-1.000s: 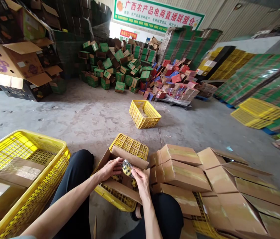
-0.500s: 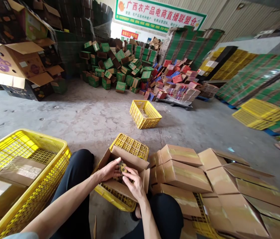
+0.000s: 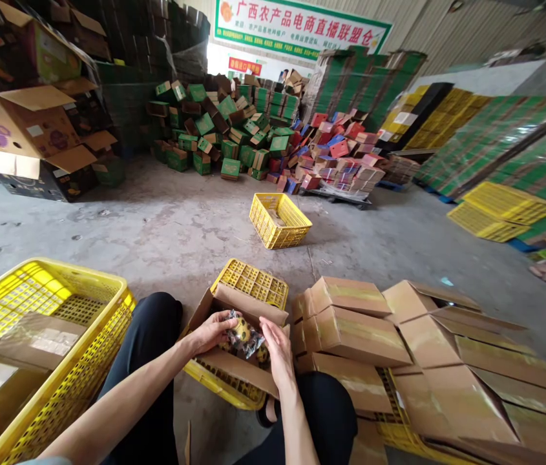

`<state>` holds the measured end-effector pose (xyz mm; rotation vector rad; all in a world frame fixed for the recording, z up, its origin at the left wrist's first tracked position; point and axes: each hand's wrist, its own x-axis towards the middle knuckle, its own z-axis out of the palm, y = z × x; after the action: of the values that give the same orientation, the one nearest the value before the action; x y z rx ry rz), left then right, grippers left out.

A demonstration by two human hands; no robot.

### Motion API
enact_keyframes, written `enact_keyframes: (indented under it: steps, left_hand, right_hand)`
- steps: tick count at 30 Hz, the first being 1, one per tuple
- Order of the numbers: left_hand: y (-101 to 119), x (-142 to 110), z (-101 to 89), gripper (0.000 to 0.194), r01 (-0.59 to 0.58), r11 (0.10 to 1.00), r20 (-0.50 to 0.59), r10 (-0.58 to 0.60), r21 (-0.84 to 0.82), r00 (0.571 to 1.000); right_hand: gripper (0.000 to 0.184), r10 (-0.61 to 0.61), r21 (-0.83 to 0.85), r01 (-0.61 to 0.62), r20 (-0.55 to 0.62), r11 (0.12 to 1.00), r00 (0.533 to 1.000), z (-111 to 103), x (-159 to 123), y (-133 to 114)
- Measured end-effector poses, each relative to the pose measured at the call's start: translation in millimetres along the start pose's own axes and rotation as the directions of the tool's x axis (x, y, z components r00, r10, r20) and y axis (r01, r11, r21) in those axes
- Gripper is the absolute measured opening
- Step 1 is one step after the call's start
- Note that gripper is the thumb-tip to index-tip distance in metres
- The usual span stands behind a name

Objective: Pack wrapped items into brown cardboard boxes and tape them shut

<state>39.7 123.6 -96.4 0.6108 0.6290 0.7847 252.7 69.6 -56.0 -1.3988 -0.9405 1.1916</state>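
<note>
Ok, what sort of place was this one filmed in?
Most likely a farm-produce warehouse: the banner at the back names a Guangxi produce warehouse, green boxes lie in a heap, and tall plastic-wrapped stacks stand on the right.

The carton [image 3: 252, 305] sits on a crate [image 3: 248, 281], left of stacked boxes [image 3: 357, 334]

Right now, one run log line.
left hand: holding wrapped spotted yellow item; right hand: open beside it; below: cardboard box on yellow crate

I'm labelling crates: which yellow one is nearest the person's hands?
The crate between the legs, beneath the open cardboard box: the left hand and right hand are at that box. The other yellow crates lie farther off, left, right and ahead.
</note>
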Motion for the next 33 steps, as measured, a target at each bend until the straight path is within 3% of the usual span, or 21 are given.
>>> enact_keyframes:
  steps: [3,5,11,15,19,24,29,33]
  left_hand:
    - [4,-3,3.4,0.056,-0.031,0.999,0.037,0.032,-0.012,0.999]
    - [7,-5,5.0,0.057,-0.048,0.999,0.047,0.049,-0.014,0.998]
    - [8,-5,3.8,0.064,-0.063,0.997,0.036,0.064,-0.033,0.997]
    - [7,-7,3.6,0.067,0.008,0.999,0.02,-0.007,-0.033,1.0]
    - [5,-8,5.1,0.066,0.077,0.997,0.018,-0.077,0.004,0.997]
    - [3,-6,4.1,0.063,0.006,0.999,-0.034,-0.005,0.052,0.999]
    - [6,-4,3.0,0.062,-0.06,0.997,-0.105,0.064,0.038,0.992]
    - [7,-5,5.4,0.065,-0.071,0.997,-0.103,0.072,0.019,0.992]
  right_hand:
    - [0.056,0.162,-0.013,-0.162,0.128,0.987,0.978,4,-4,4]
    - [0.058,0.193,0.016,-0.199,0.176,0.98,0.965,8,-7,7]
    - [0.06,0.085,0.037,-0.091,0.141,0.995,0.986,9,-2,5]
    - [0.057,0.013,0.026,-0.016,0.118,1.0,0.993,8,3,6]
    - [0.05,-0.015,-0.017,0.018,0.179,1.0,0.984,9,4,9]
    - [0.056,-0.008,-0.048,0.019,0.217,0.999,0.976,6,2,12]
    - [0.079,0.036,0.195,-0.079,0.217,0.978,0.975,4,1,14]
    - [0.068,0.152,0.395,-0.235,0.229,0.888,0.961,3,0,10]
